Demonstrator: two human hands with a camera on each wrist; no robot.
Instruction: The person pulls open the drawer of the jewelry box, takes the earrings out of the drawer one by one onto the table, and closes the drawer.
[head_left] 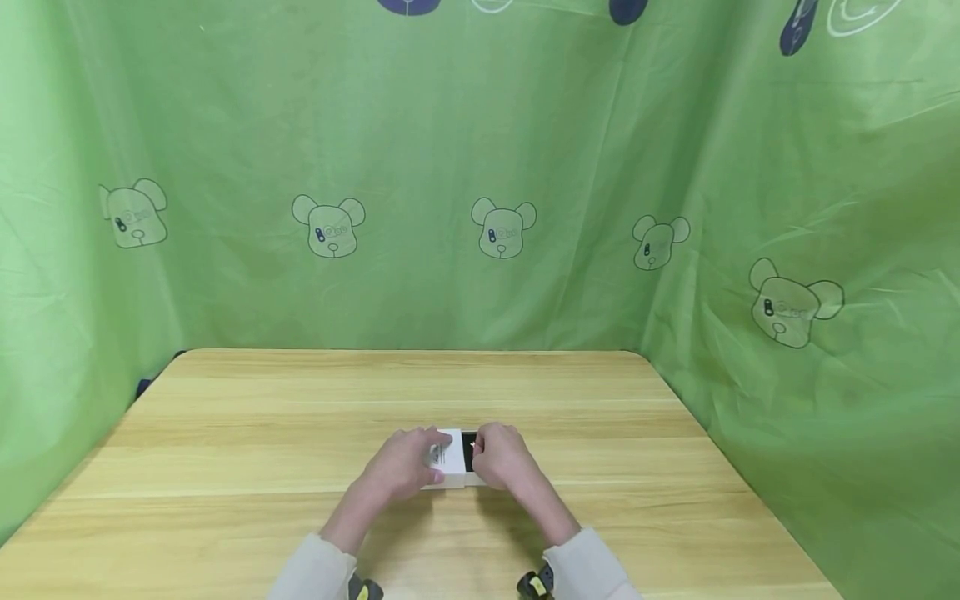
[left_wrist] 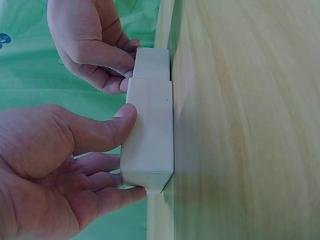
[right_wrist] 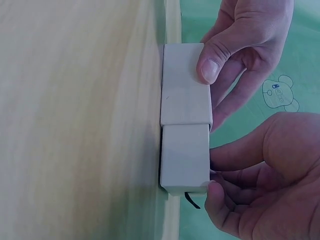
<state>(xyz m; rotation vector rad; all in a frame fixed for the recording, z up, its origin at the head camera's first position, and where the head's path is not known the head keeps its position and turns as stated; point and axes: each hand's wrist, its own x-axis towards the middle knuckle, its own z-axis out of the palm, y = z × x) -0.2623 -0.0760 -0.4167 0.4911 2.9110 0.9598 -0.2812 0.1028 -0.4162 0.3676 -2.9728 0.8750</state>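
White tray (right_wrist: 185, 156), black inside, juts from a sleeve (head_left: 453, 460) left fingers (left_wrist: 115, 200) grasp; right fingers (right_wrist: 216, 201): grip unclear.

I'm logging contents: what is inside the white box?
Inside the tray, something black I can't identify shows; the right hand covers part, and the outer cover hides whatever lies beneath.

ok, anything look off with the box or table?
A black strip juts from the end of the inner tray, by the right hand; odd because it sits outside, though perhaps just a pull tab. Also a tiny dark mark on the box sleeve, maybe a scuff. No spill visible.
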